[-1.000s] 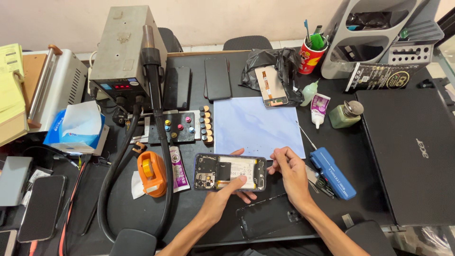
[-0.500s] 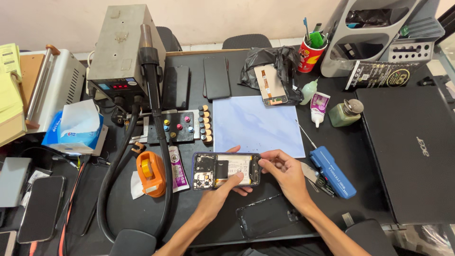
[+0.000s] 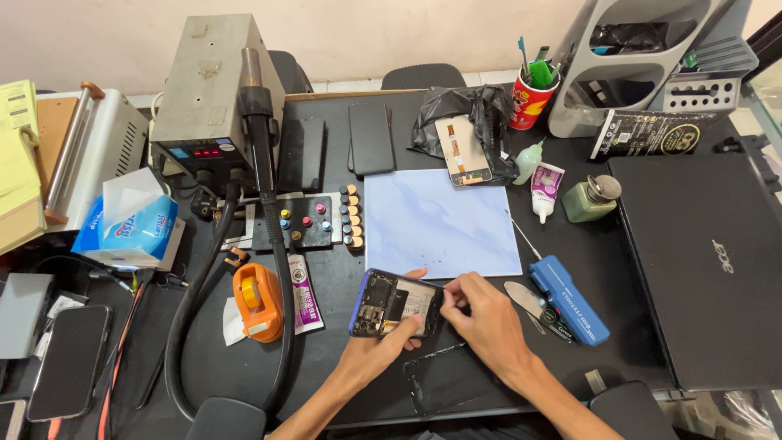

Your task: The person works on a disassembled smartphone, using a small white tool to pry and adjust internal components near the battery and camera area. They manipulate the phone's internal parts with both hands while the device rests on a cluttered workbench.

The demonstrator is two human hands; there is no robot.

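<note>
The left hand (image 3: 383, 346) has its grip closed around the opened phone (image 3: 397, 304), lifted slightly at the near middle of the black tabletop (image 3: 326, 383), just below the pale blue mat (image 3: 440, 222). The right hand (image 3: 482, 318) pinches at the phone's right end. I judge it best to keep that left hold firm while the right fingers work lightly, so nothing inside bends.

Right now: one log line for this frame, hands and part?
left hand: grips opened phone, tilted off table | right hand: fingertips at phone's right end | blue mat: behind | blue case: right

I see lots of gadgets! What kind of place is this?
Probably a phone repair bench: the left hand holds an opened phone, beside a hot air machine and spare phones.
</note>
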